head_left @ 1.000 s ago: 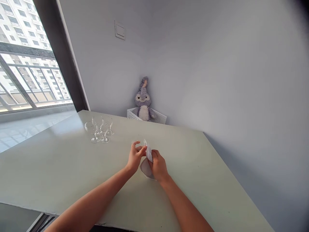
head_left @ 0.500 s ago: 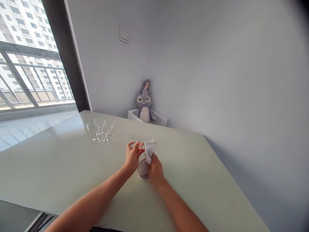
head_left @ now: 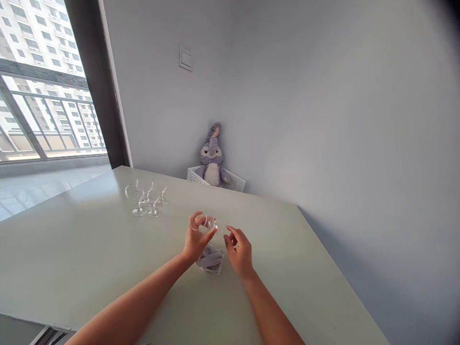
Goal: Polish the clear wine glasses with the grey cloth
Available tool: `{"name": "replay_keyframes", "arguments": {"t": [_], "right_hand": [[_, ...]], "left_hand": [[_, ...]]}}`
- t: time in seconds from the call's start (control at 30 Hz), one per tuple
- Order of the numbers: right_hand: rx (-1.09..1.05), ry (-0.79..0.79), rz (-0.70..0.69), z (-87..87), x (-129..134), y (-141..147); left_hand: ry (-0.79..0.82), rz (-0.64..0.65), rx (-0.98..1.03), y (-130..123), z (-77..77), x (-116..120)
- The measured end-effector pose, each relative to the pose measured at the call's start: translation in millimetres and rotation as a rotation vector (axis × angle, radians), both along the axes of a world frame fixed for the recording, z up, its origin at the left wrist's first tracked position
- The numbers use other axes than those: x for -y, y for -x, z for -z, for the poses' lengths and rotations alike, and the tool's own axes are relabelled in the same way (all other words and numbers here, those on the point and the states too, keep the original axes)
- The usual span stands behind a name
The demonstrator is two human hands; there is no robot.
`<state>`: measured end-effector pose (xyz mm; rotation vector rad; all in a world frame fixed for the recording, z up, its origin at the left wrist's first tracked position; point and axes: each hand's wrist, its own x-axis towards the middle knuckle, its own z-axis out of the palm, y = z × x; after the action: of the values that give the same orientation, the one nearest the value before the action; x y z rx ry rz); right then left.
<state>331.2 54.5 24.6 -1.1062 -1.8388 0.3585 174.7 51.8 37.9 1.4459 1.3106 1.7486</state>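
Note:
My left hand [head_left: 197,235] is wrapped round a small clear glass [head_left: 210,223], held tilted above the table. Just to its right is my right hand [head_left: 237,247], its thumb and fingers curved apart near the glass, with nothing visible between them. A crumpled light grey cloth [head_left: 211,260] lies on the pale green table [head_left: 287,287], below and between my hands. Several clear stemmed glasses [head_left: 154,211] stand upright in a group at the back left of the table.
Behind the table's far edge, a purple plush toy [head_left: 212,167] sits in a white perforated basket [head_left: 235,182] in the wall corner. A window [head_left: 46,110] with a railing outside is at the left.
The cloth has left my right hand and now lies on the table. My right hand has opened, and the glass in my left hand has turned and shows more clearly.

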Motion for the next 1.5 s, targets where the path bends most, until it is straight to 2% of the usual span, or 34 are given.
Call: {"name": "replay_keyframes", "arguments": {"t": [0.07,0.17,0.3,0.47,0.6,0.7,0.93,1.03,1.13,1.2,1.3,1.4,1.5], "right_hand": [[0.06,-0.03,-0.008,1.9,1,5],[0.097,-0.003,-0.032,5.0,5,13],[0.09,0.085,-0.001,8.5,-7,7],[0.151,0.289,0.326,15.7,-66,-39],[0.148,0.377,0.483,23.3,-114,-84],[0.138,0.436,0.593,29.7,-138,-109],[0.133,0.514,0.755,33.4,-169,-144],[0.132,0.529,0.771,29.4,-171,-157],[0.115,0.511,0.761,27.3,-161,-167],[0.098,0.486,0.767,28.6,-149,-170],[0.042,0.418,0.72,32.5,-125,-162],[-0.053,0.321,0.479,30.1,-92,-129],[-0.062,0.288,0.145,15.0,-51,-77]], "left_hand": [[-0.043,0.058,-0.128,-9,12.0,3],[-0.075,0.115,-0.218,-21,25.8,8],[-0.061,0.188,-0.315,-24,32.2,6],[0.081,0.079,-0.407,-15,41.1,-8],[0.221,0.002,-0.374,-11,48.6,-18],[0.27,-0.021,-0.374,-9,51.0,-22],[0.309,-0.031,-0.334,-5,52.0,-28],[0.313,-0.043,-0.269,-5,53.2,-29],[0.265,-0.073,-0.211,-5,55.0,-31],[0.182,-0.164,-0.156,1,54.7,-35],[0.082,-0.446,0.012,24,49.9,-46],[0.194,-0.835,0.231,62,43.0,-57],[0.274,-1.003,0.303,97,38.9,-62]]}}
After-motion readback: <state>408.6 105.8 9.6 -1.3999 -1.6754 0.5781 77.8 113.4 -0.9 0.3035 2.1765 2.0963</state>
